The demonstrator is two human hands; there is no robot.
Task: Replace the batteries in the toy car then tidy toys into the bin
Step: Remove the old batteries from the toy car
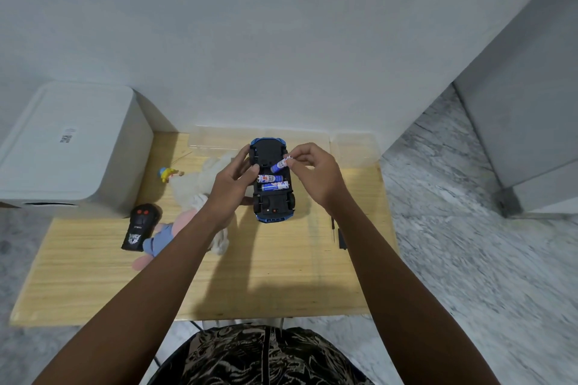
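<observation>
The right hand (308, 172) pinches a battery (279, 165) by its far-right end, tilted, its low end pointing left-near into the open bay of the upturned toy car (271, 197), where two batteries (272, 182) lie crosswise. The left hand (233, 180) grips the car's left side on the bench (93, 275). The clear bin (353, 147) behind holds nothing I can see.

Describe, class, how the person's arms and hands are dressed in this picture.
Both forearms are bare, with no sleeves in view. The left hand and right hand show no gloves, rings, watch or bands. Below them shows a dark garment with a pale swirling print.
</observation>
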